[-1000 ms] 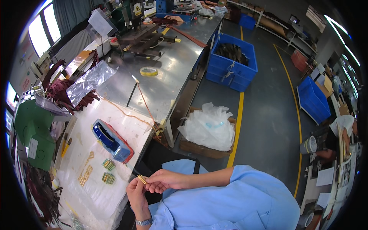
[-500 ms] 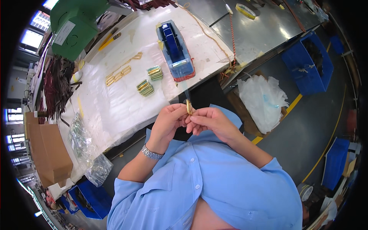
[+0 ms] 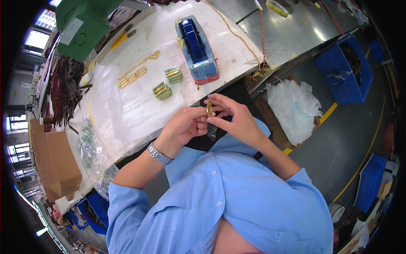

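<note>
A gold metal buckle [image 3: 209, 109] stands on edge between my hands, just off the table's front edge. My left hand [image 3: 184, 127] pinches it between thumb and curled fingers. My right hand [image 3: 239, 122] has its thumb at the buckle's lower end and its fingers round the far end. Clear tape [image 3: 206, 89] runs from the blue tape dispenser [image 3: 197, 53] down to the buckle. On the white-covered table lie two taped stacks of gold buckles, a nearer stack [image 3: 162, 91] and a farther stack [image 3: 173, 74]. Several loose gold buckles [image 3: 133, 77] lie in a row to their left.
A green machine housing [image 3: 80, 31] and dark strap bundles [image 3: 65, 89] stand at the left. Yellow-handled cutters [image 3: 120, 39] lie at the back. A box with a white plastic bag [image 3: 292, 110] and a blue bin [image 3: 344, 70] sit on the right. A cardboard box [image 3: 55, 163] is at the lower left.
Both hands have moved up with the buckle, nearer the tape dispenser. My right fingers have lifted and spread round its far end; the stretch of tape looks shorter.
</note>
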The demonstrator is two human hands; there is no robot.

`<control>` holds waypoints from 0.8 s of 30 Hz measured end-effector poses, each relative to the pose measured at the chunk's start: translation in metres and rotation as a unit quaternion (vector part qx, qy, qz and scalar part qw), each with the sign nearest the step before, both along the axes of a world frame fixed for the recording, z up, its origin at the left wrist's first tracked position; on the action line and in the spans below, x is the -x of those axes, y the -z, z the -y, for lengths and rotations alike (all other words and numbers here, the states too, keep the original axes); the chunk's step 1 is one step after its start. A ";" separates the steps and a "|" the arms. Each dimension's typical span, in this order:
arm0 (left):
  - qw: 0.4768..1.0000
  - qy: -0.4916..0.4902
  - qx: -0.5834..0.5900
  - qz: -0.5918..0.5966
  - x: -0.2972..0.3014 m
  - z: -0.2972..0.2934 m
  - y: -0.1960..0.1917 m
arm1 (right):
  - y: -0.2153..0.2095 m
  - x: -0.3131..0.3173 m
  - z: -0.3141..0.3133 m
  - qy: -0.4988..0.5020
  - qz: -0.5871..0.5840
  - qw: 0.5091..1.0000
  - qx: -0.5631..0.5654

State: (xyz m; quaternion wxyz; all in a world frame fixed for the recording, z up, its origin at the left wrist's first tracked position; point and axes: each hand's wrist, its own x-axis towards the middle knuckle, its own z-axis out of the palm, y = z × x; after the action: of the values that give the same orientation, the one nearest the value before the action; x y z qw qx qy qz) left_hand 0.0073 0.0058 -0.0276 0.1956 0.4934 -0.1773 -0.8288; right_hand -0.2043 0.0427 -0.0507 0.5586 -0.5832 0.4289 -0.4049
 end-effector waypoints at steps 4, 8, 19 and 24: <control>0.999 -0.003 -0.037 -0.029 -0.002 0.002 0.003 | 0.012 0.010 0.010 -0.049 0.031 0.998 0.031; 0.997 -0.035 -0.059 -0.043 -0.027 -0.010 0.017 | 0.012 -0.006 0.009 -0.120 0.051 0.991 0.030; 0.993 -0.043 -0.087 -0.070 -0.024 -0.007 0.015 | 0.010 -0.011 0.012 -0.095 0.040 0.994 0.022; 0.995 -0.015 -0.060 -0.079 0.001 0.005 0.004 | -0.004 0.000 0.012 -0.023 0.041 0.999 -0.008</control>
State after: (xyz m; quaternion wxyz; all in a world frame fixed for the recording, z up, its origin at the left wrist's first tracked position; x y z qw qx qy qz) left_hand 0.0066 0.0006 -0.0312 0.1914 0.4397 -0.1038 -0.8714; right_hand -0.2047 0.0310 -0.0468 0.5897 -0.5714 0.3951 -0.4119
